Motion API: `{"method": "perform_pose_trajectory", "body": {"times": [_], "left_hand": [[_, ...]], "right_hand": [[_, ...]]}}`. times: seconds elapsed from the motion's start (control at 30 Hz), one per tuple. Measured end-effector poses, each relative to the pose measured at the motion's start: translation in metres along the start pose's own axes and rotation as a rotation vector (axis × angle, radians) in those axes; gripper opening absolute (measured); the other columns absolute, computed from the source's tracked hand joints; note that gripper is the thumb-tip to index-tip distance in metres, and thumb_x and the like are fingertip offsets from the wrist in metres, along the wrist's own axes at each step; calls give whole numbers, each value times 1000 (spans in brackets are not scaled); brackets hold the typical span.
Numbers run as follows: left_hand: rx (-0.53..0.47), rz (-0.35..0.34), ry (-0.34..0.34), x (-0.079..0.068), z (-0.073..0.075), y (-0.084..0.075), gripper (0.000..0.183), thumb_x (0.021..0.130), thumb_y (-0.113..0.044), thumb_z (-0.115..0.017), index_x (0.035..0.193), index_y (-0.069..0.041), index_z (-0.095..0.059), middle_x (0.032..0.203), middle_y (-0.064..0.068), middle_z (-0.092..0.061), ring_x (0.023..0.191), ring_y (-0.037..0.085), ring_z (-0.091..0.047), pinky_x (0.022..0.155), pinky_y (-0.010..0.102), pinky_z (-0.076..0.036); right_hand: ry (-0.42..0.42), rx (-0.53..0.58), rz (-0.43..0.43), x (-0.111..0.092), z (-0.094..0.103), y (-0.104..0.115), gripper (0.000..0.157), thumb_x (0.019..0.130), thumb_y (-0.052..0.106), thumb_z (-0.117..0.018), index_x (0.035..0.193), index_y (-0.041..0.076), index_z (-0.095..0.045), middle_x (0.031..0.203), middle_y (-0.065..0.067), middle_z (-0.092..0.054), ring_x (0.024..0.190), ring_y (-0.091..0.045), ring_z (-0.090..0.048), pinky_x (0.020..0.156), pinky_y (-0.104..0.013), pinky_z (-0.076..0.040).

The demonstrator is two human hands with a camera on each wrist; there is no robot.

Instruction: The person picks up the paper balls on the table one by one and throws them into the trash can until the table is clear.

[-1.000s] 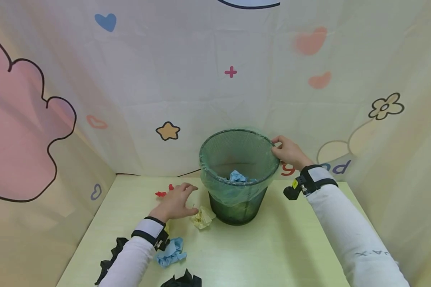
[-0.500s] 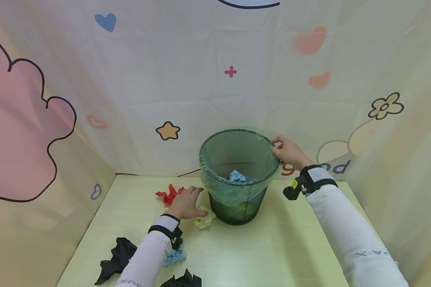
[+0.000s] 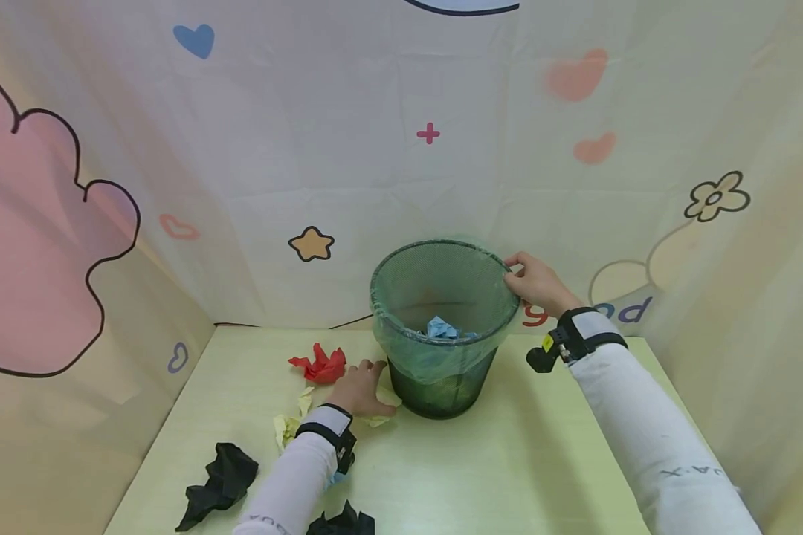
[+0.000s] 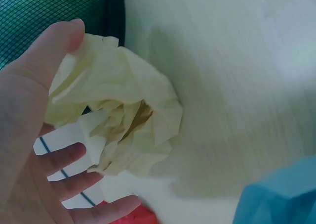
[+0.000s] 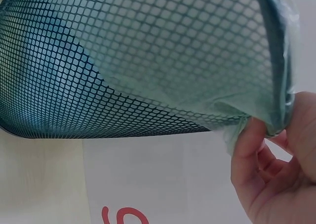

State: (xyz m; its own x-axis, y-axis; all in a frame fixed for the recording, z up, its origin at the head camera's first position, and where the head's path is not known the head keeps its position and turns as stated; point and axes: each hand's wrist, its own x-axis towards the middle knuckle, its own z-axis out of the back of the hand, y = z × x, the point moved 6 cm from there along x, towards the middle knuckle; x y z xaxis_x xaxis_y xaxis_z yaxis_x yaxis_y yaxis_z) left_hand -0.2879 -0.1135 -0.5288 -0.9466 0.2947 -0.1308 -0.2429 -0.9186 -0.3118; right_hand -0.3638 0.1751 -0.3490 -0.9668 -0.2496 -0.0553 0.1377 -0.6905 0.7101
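Crumples of yellow paper (image 3: 285, 431) number two, left hand (image 3: 359, 391) spread loosely at one, right hand (image 3: 542, 286) gripping one bin's rim (image 3: 401, 332).

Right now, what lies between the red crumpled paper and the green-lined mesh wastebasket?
The left hand, in the head view, and a pale-yellow crumpled paper, clearest in the left wrist view.

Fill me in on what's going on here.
A person's right hand grips the rim of a bin, pinching its green liner. Their left hand is down beside the bin at a crumpled yellow paper, fingers spread, thumb at its edge; no firm grip shows. Blue paper lies inside the bin. On the table are a red paper, a second yellow one, two black ones and a blue one.
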Motion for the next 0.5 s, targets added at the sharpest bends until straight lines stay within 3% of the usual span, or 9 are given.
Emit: {"method": "perform_pose_trajectory", "body": {"times": [0.1, 0.13, 0.33, 0.37, 0.5], "left_hand": [[14, 5, 10, 1, -6, -1, 81, 67, -50, -72, 133, -11, -45, 118, 14, -50, 101, 33, -52, 75, 48, -49], [29, -16, -9, 4, -14, 3, 81, 67, -54, -70, 132, -12, -46, 115, 13, -51, 98, 33, -53, 72, 47, -50], [83, -38, -13, 0, -22, -2, 70, 66, -48, -73, 122, -10, -54, 106, 13, -54, 89, 33, -55, 65, 45, -49], [83, -20, 15, -4, -17, -7, 66, 65, -41, -75, 119, -9, -57, 106, 14, -54, 90, 33, -54, 66, 46, -49], [92, -23, 55, -5, -21, -9, 52, 63, -34, -77, 107, -11, -63, 99, 11, -54, 86, 30, -53, 64, 43, -47]], "right_hand": [[1, 2, 4, 0, 0, 0, 40, 92, 14, -40, 129, -1, -37, 102, -23, -52, 57, -18, -47, 52, -28, -40], [0, 2, 8, 1, 0, -1, 39, 92, 14, -40, 129, -1, -38, 102, -23, -52, 57, -18, -47, 52, -28, -41], [-15, 13, 52, -2, 2, 3, 37, 91, 17, -42, 123, -1, -40, 97, -21, -52, 63, -25, -51, 56, -33, -44], [-15, 13, 53, -3, 2, 4, 37, 91, 18, -42, 123, -1, -41, 98, -21, -53, 63, -24, -51, 56, -33, -45], [-4, -1, 15, -2, 2, 4, 38, 92, 15, -42, 126, -1, -40, 103, -23, -53, 64, -21, -52, 57, -31, -45]]}}
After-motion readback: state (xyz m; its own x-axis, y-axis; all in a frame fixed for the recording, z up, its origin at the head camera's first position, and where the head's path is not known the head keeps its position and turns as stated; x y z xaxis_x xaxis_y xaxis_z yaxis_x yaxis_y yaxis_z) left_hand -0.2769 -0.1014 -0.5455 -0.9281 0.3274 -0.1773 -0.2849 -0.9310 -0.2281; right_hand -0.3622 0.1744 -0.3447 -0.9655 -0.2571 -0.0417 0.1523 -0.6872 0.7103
